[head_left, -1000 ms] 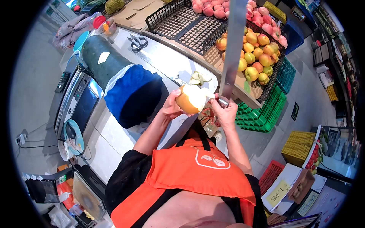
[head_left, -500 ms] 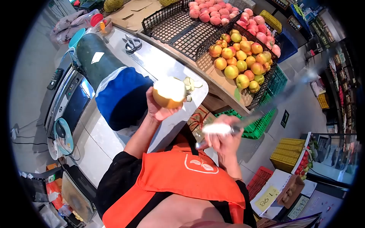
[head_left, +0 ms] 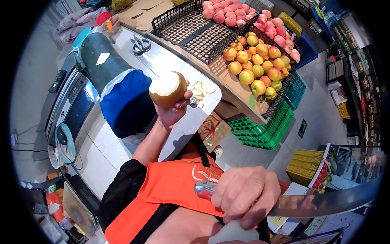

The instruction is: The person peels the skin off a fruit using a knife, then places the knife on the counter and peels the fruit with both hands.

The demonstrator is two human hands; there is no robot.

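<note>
My left hand (head_left: 170, 112) cups a round, brown-skinned pear (head_left: 166, 95) over the table, its upper side cut to white flesh. Closer to the camera, my right hand (head_left: 245, 195) is closed around the metal handle of a long knife (head_left: 325, 202); its blade points right. A pale, whitish piece (head_left: 233, 234), resembling cut pear, shows under my right thumb at the bottom edge, partly cropped. Peelings (head_left: 201, 90) lie on the table corner beyond the pear. A large dark green melon (head_left: 99, 59), its near end covered in blue cloth (head_left: 126, 99), lies left of my left hand.
Scissors (head_left: 141, 44) lie on the white table (head_left: 191, 126). Crates of yellow-red fruit (head_left: 260, 65) and pink peaches (head_left: 231, 14) stand beyond it. Green crates (head_left: 260, 132) are stacked on the floor. A scale with a screen (head_left: 75, 107) sits at left.
My right hand has come down and nearer the camera with the knife, whose blade has swung lower. The pale piece now shows below that hand. My left hand has tilted the pear slightly leftward.
</note>
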